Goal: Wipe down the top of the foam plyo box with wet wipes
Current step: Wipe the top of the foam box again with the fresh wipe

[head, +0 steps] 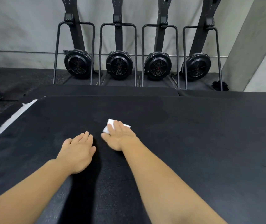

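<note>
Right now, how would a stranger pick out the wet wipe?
Find the black foam plyo box filling the foreground, in front of four fan machines. Near the middle of its top the right hand lies flat, and the wipe peeks out from under it. It is the one small white patch on that dark surface, unlike the long white strip at the left edge.

We are pressing the wipe [110, 123] on the box [193, 143] under our right hand [121, 137], left hand [79, 151] lying beside; behind, machines [119, 65] are standing, seemingly against the wall [24, 29].
</note>
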Motion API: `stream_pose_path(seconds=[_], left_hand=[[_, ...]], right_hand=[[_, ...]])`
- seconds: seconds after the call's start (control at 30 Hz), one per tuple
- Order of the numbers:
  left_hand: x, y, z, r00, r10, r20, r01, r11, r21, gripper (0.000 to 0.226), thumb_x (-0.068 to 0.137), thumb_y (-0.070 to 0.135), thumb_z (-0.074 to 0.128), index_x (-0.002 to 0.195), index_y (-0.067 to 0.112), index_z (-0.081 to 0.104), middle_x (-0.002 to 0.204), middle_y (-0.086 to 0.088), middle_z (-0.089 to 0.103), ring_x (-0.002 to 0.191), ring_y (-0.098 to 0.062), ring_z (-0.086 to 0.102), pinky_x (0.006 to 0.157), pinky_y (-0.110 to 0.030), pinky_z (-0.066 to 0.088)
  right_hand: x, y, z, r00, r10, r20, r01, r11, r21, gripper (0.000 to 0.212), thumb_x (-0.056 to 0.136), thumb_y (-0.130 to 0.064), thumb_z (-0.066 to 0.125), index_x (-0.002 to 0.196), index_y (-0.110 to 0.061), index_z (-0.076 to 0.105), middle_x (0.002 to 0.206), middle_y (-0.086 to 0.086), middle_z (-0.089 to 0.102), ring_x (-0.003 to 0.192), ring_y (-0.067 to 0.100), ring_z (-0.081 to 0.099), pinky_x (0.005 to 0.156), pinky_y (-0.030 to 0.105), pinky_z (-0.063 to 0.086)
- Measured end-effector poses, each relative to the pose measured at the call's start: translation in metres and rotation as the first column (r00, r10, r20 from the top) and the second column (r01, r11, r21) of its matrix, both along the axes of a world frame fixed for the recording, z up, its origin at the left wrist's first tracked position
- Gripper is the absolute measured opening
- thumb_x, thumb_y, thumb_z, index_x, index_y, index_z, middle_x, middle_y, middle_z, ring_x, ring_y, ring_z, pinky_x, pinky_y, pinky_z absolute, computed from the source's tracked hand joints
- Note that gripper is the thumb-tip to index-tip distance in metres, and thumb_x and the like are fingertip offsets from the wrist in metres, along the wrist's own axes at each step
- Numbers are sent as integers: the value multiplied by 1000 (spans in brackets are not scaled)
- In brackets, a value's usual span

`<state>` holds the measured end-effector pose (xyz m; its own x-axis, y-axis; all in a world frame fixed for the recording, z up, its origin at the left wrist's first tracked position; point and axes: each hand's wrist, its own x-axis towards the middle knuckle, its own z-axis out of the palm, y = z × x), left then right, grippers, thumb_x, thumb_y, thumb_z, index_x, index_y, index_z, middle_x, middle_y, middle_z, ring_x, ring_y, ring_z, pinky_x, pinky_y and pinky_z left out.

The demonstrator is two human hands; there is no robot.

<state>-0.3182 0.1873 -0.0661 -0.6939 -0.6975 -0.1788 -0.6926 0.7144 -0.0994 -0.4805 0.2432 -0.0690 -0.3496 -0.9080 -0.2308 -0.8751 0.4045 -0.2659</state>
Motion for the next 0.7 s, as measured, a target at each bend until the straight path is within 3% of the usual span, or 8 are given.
stream_pose_path(seconds=[0.13, 0.23, 0.37, 0.47, 0.57, 0.7], left_hand=[[0, 15, 0, 998, -56, 37, 58, 997, -54, 41, 103, 34, 21, 139, 23, 36, 155, 6, 27, 144, -10, 19, 109, -33, 16], [7, 18, 2, 998, -30, 58, 34, 997, -63, 38, 100, 28, 26, 134, 24, 42, 143, 9, 40, 137, -7, 32, 106, -33, 16], [11, 19, -1, 997, -10, 83, 13, 999, -40, 51, 101, 28, 23, 152, 24, 18, 157, 11, 22, 145, -7, 17, 113, -38, 9], [12, 19, -3, 995, -2, 99, 3, 1000, -11, 54, 103, 29, 21, 155, 24, 9, 162, 9, 9, 148, -8, 8, 117, -41, 3], [12, 16, -2, 994, 11, 110, -15, 999, 32, 54, 104, 30, 20, 155, 25, 5, 163, 8, 3, 149, -9, 4, 118, -43, -3], [10, 16, -1, 991, 15, 135, -22, 998, 54, 54, 104, 29, 20, 155, 24, 3, 163, 5, 1, 149, -10, 2, 118, -44, -6]], right_hand=[[-57, 39, -5, 991, -113, -72, 112, 994, -18, 61, 104, -48, 19, 157, -18, 13, 163, 6, 8, 149, 23, 6, 121, 39, 10], [-94, 64, -5, 974, -215, -76, 215, 977, -4, 61, 104, -48, 18, 157, -18, 14, 163, 6, 8, 149, 22, 7, 121, 40, 11], [-117, 82, -4, 924, -291, -250, 309, 950, 36, 61, 104, -44, 14, 155, -10, 20, 155, 8, 26, 142, 25, 22, 120, 41, 11], [-110, 77, -4, 906, -350, -237, 362, 932, 10, 63, 104, -45, 16, 151, -4, 26, 150, 12, 32, 139, 28, 26, 119, 40, 17], [-81, 63, -4, 925, -348, -155, 349, 937, -18, 64, 105, -46, 18, 151, -2, 26, 154, 17, 26, 143, 31, 21, 119, 41, 17], [-22, 44, -9, 968, -232, -92, 231, 973, -21, 69, 105, -48, 15, 157, -3, 9, 164, 18, 4, 151, 30, 2, 123, 41, 5]])
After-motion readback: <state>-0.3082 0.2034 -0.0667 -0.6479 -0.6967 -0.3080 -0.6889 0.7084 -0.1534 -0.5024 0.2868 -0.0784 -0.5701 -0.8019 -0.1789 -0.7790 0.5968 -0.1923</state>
